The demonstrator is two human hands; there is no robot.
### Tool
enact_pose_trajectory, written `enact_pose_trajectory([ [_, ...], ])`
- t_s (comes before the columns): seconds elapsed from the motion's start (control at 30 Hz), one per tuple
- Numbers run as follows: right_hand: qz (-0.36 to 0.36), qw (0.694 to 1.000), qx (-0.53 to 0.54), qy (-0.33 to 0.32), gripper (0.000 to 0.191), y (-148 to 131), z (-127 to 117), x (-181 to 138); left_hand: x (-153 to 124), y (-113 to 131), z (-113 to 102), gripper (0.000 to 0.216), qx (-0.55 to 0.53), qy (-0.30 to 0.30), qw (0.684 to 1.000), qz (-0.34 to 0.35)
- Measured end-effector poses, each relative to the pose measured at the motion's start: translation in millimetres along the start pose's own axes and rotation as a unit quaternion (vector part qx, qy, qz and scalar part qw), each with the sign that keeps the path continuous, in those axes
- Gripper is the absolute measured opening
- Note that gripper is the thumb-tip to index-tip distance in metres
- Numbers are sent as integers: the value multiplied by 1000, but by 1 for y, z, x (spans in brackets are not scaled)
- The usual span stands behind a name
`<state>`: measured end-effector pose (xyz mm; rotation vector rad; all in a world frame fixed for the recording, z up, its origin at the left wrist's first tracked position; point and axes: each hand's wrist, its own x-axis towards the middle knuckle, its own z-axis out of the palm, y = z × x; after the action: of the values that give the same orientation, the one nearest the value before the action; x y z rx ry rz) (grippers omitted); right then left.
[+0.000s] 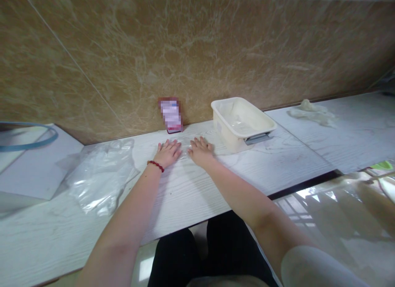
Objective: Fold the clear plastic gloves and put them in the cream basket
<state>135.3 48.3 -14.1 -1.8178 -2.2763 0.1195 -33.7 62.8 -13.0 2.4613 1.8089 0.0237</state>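
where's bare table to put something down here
Bare table lies nearer than the left hand and right hand, from plastic bag to tub. Also between tub and crumpled cloth. Crowded by the wall around the card.

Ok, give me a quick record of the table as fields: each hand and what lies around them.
left hand: flat on the white table, palm down, red bracelet at wrist
right hand: flat, palm down, beside the left hand
clear film: seemingly between the fingertips, hard to make out
tub: white, right of the right hand, apart
plastic bag: clear, crumpled, left of the left hand
card: leans on wall behind hands
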Motion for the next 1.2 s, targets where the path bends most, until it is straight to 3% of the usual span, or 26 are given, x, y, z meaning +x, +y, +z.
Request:
enact_pose_trajectory([
  [0.2,37,990,-10,-133,60,10,-1,5,-2,-5,-5,63,2,-49,999,-13],
  [0.57,35,981,-2,-190,69,23,-9,10,-7,-25,-13,75,6,-81,997,5],
  [0.7,33,981,0,-191,68,24,-9,11,-11,-16,-15,73,11,-15,1000,24],
  [0.8,31,982,1,-188,68,23,-7,12,-15,1,-14,71,16,32,995,94],
  [0.9,26,985,7,-171,66,23,-12,10,-17,16,-9,61,9,2,987,160],
  [0.97,9,989,18,-145,63,26,-19,7,-17,19,-5,55,-5,-25,986,167],
  [1.13,-134,987,44,-78,42,35,-41,-7,-16,17,-3,54,-29,-38,985,164],
  [1.2,-157,984,42,-75,32,35,-44,-11,-17,17,-4,54,-38,-36,986,159],
])
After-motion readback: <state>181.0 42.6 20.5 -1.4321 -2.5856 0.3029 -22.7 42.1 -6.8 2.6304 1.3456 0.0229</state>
